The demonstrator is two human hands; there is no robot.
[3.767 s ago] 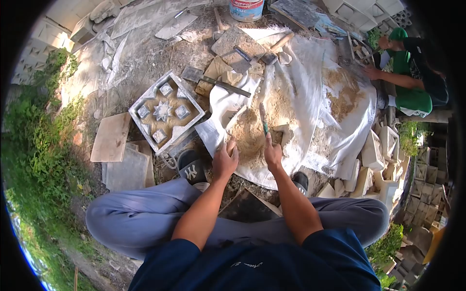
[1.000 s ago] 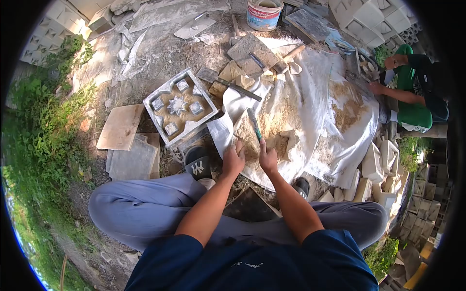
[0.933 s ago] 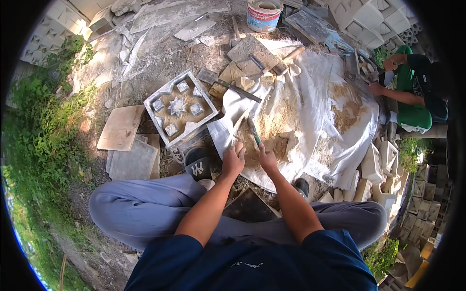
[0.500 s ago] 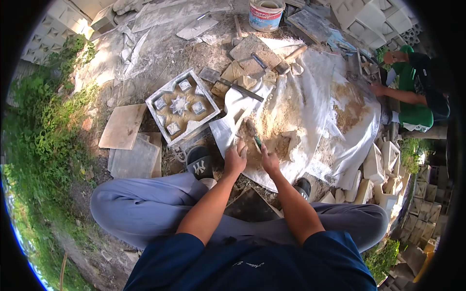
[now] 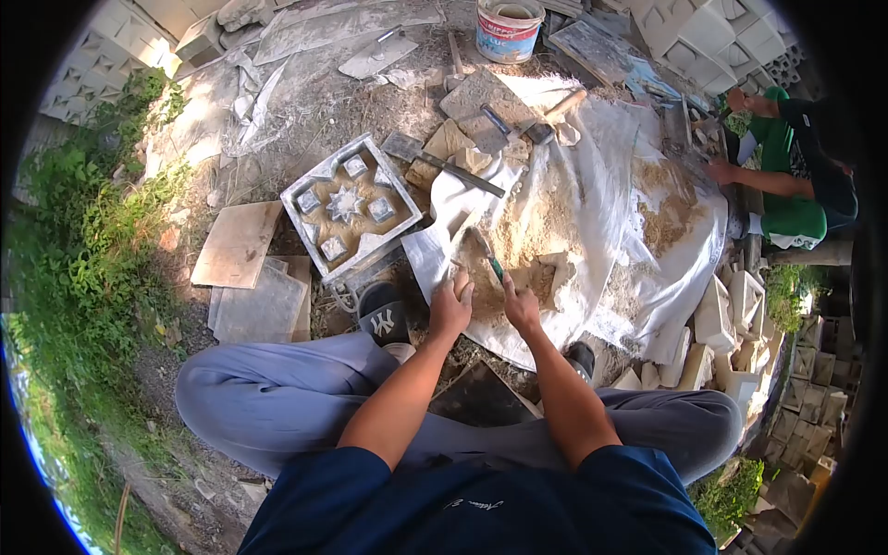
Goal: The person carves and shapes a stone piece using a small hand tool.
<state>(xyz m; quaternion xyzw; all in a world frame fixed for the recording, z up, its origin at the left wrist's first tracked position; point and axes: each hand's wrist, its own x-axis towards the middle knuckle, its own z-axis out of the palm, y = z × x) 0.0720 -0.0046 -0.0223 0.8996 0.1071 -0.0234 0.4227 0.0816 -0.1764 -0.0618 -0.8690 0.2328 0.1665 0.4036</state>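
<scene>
My right hand point(image 5: 523, 308) is closed around the green handle of a small trowel point(image 5: 496, 269), whose narrow dark blade points away from me over the sandy pile. Close by on the left, my left hand point(image 5: 450, 309) has its fingers curled in at the near edge of the white sheet point(image 5: 601, 314). Whatever those fingers may grip is hidden from me. Tan sand point(image 5: 523, 227) covers the sheet beyond both hands. A pale broken block point(image 5: 558, 270) lies just right of the trowel. Left of my hands stands a square mold point(image 5: 301, 242) with a star and several raised blocks inside.
Flat slabs point(image 5: 236, 245) lie left of my foot. A mallet point(image 5: 540, 132) and a long flat bar point(image 5: 462, 174) rest beyond the sand. A bucket point(image 5: 508, 37) stands at the back. Another person's arm point(image 5: 763, 178) is at the right, above stacked pale blocks point(image 5: 712, 314).
The trowel has tilted and shifted slightly right with my right hand. My left hand stays at nearly the same spot. The whole view has shifted a little.
</scene>
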